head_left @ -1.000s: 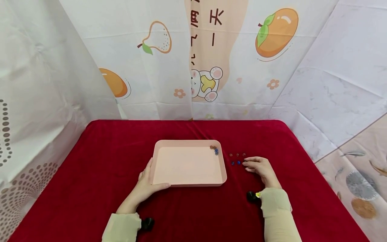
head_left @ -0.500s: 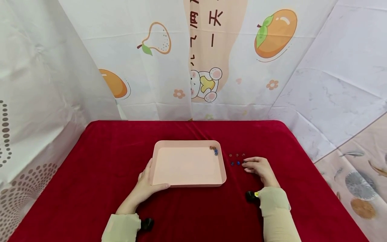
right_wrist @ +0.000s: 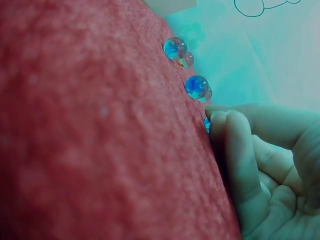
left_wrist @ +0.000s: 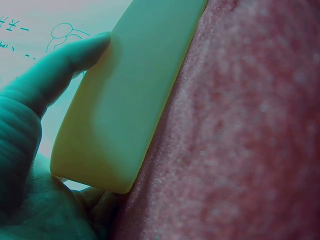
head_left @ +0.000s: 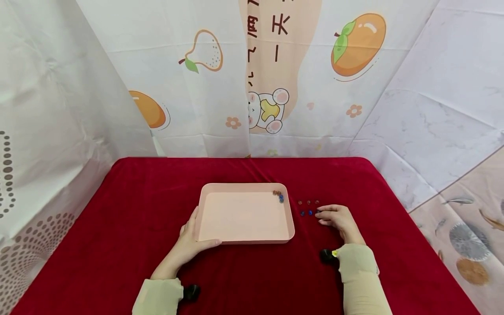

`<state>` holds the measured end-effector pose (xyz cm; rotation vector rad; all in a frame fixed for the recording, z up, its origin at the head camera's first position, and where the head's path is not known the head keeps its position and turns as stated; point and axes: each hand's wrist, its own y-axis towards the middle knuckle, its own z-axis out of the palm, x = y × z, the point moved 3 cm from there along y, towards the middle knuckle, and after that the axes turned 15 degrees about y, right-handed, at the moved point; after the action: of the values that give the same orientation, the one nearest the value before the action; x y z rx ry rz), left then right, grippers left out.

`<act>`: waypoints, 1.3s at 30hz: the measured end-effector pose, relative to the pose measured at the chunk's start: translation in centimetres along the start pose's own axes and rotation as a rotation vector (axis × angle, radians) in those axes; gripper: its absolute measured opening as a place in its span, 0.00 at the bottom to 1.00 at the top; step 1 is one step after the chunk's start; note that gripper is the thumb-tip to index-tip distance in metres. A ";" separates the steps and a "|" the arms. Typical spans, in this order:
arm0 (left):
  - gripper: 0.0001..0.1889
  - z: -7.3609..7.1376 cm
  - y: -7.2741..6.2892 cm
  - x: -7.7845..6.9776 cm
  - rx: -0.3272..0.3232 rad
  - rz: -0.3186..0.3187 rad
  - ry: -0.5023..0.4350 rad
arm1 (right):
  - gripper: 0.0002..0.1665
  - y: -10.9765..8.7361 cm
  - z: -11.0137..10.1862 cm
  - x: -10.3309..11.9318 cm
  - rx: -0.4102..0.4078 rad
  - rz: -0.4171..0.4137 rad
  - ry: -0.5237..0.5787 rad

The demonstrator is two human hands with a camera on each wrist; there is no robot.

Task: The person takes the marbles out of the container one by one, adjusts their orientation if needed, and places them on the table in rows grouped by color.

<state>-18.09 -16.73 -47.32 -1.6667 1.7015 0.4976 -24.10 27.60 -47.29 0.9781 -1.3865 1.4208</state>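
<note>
In the head view, a pale pink tray (head_left: 240, 240) lies on the red cloth, with several brown and blue marbles (head_left: 281, 198) in its far right corner. My left hand (head_left: 190, 239) holds the tray's near left corner, thumb along the front wall and fingers along the left side. Right of the tray, glass marbles lie in two short rows, brownish ones (head_left: 309, 202) behind and blue ones (head_left: 310, 212) in front. My right hand (head_left: 337, 219) pinches the rightmost blue marble (right_wrist: 207, 124), mostly hidden by the fingertips. Two other blue marbles (right_wrist: 197, 87) rest beside it in the right wrist view.
The red cloth (head_left: 252, 280) covers the whole table. White printed curtains (head_left: 220, 96) hang behind the table and at both sides. A black wrist camera (head_left: 192, 292) sits at the left cuff, and another black camera (head_left: 327, 256) at the right cuff.
The head view has shifted very slightly. Both hands, the tray and the marbles stay in practically the same places.
</note>
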 end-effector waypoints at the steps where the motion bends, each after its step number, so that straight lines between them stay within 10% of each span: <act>1: 0.67 0.0 0.0 0.0 -0.003 0.004 0.000 | 0.25 0.0 0.0 0.0 0.004 -0.001 0.005; 39: 0.67 0.0 -0.1 -0.1 -0.001 -0.011 -0.030 | 0.08 -1.3 -0.1 1.7 0.095 0.006 0.365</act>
<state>-18.00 -16.68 -47.23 -1.6608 1.6696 0.5159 -23.32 27.74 -45.30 0.7271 -1.0615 1.5896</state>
